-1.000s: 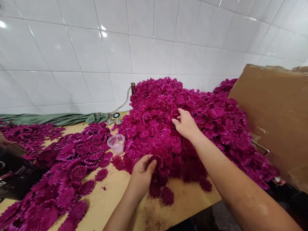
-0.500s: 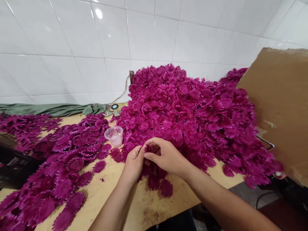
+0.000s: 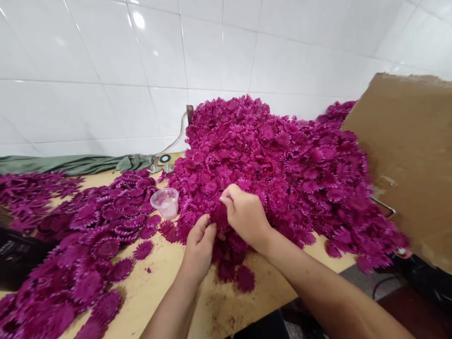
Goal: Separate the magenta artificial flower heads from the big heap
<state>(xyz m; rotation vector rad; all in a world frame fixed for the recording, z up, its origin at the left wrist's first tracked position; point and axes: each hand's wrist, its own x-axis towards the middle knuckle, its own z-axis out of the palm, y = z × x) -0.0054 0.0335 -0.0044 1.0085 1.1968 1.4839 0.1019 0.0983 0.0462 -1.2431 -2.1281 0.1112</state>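
Between thumb and fingers, my left hand [image 3: 200,241] holds a dark magenta artificial flower piece [image 3: 219,214], round with a toothed edge. My right hand [image 3: 246,217] is closed in a pinch just above and right of it; whatever its fingertips hold is too small to make out. Behind both hands rises a big heap of magenta flower pieces [image 3: 240,150]. Several more lie below the hands, one loose flower piece [image 3: 245,278] near the front edge. To the left of my hands stands a clear plastic cup [image 3: 165,203] with pale contents at its bottom.
Flat magenta petal layers [image 3: 106,221] spread over the left of the wooden table [image 3: 158,278]. A black object [image 3: 17,259] sits at far left. Green cloth [image 3: 70,163] lies along the tiled wall [image 3: 148,52]. A cardboard sheet [image 3: 406,160] leans at right.
My right hand has lifted slightly and turned, its fingers now pinched above the flower piece. The flower piece in my left hand shows more openly. The view has shifted slightly.
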